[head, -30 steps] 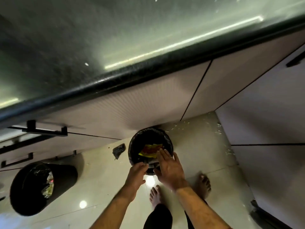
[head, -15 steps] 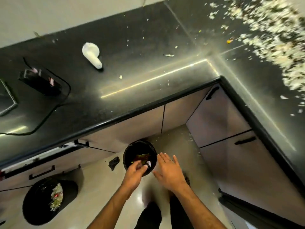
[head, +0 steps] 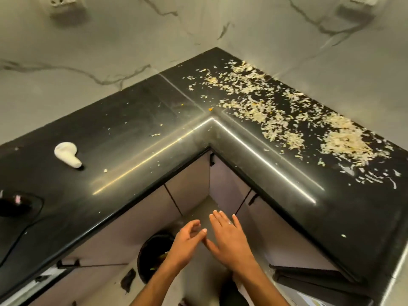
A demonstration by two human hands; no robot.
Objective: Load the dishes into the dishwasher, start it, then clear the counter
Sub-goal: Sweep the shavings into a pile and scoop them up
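Hovering two empty hands, left hand (head: 184, 246), right hand (head: 229, 239); one bin (head: 150, 257)

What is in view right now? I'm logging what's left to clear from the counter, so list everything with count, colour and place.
counter: one, black, L-shaped, wrapping the corner
food scraps: many, pale yellow, strewn over the counter's right arm
white object: one, white, lying on the counter's left arm
dark device with cable: one, black, at the counter's far left edge
bin: one, black, on the floor below the counter
cabinet doors: several, grey, under the counter
wall sockets: two, pale, on the marble wall
left hand: one, fingers relaxed, empty, above the bin
right hand: one, fingers straight, empty, wearing a ring
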